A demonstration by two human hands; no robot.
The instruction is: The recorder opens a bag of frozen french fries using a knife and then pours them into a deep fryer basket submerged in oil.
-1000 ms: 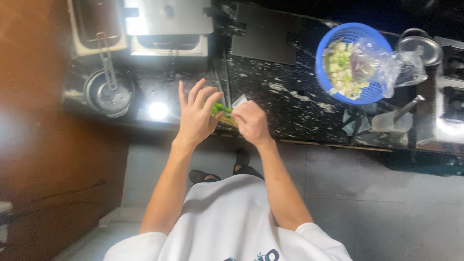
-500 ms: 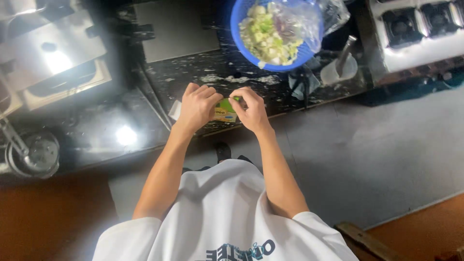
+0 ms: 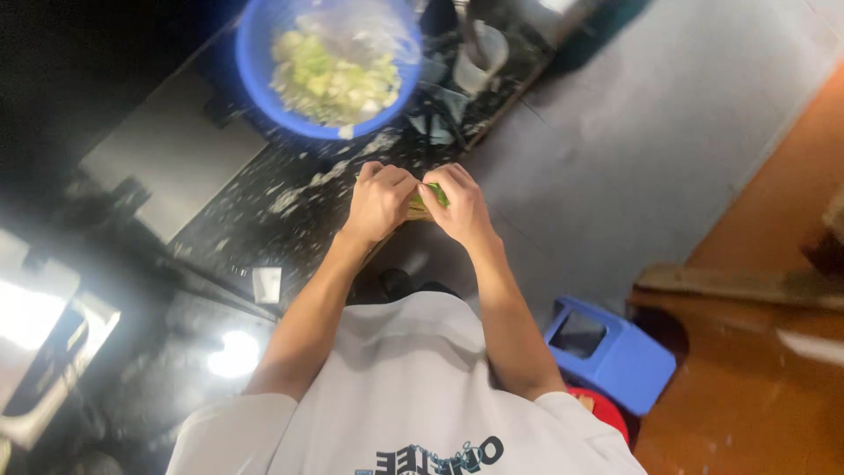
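Both the left hand (image 3: pixel 380 200) and right hand (image 3: pixel 461 204) are closed fingertip-to-fingertip on a small green vegetable piece (image 3: pixel 429 197) above the dark speckled counter (image 3: pixel 264 220), just below the blue colander (image 3: pixel 255 53); judged light, soft, tearable, best pinched at its ends.

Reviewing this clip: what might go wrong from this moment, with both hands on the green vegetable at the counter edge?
The left hand and right hand hold the green vegetable piece right at the edge of the dark counter, so scraps may well fall to the grey floor. The blue colander of chopped greens looks fairly full, so added pieces might spill over.
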